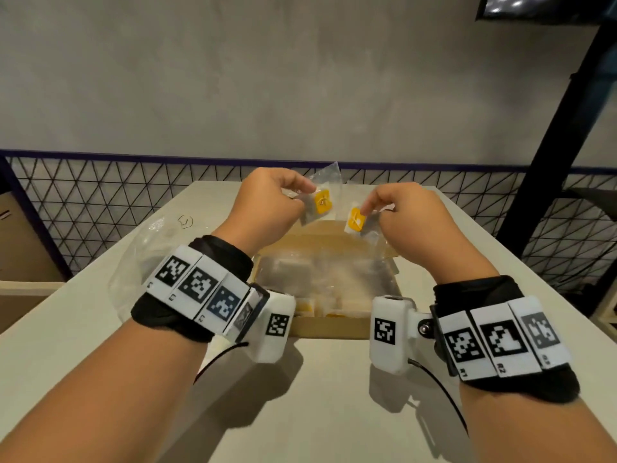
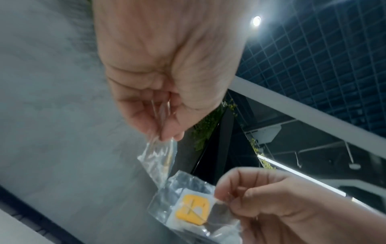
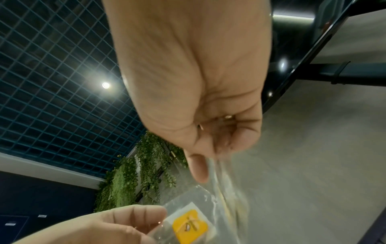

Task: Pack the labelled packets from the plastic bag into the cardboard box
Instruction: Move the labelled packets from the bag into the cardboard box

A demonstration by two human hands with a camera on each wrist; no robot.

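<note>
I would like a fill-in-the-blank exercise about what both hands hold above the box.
1. The left hand pinches a clear packet with a ____ label.
2. The right hand pinches ____ packet.
3. Both packets are above the ____ box.
4. The box stands on a ____.

Missing: yellow; another; cardboard; table

Packets (image 1: pixel 322 198): clear plastic, yellow-orange labels on white
Cardboard box (image 1: pixel 330 327): brown
Surface (image 1: pixel 317 412): pale beige
Wristbands (image 1: pixel 200 285): black, with black-and-white square-code tags
Fence (image 1: pixel 100 195), centre left: black triangular mesh
</note>
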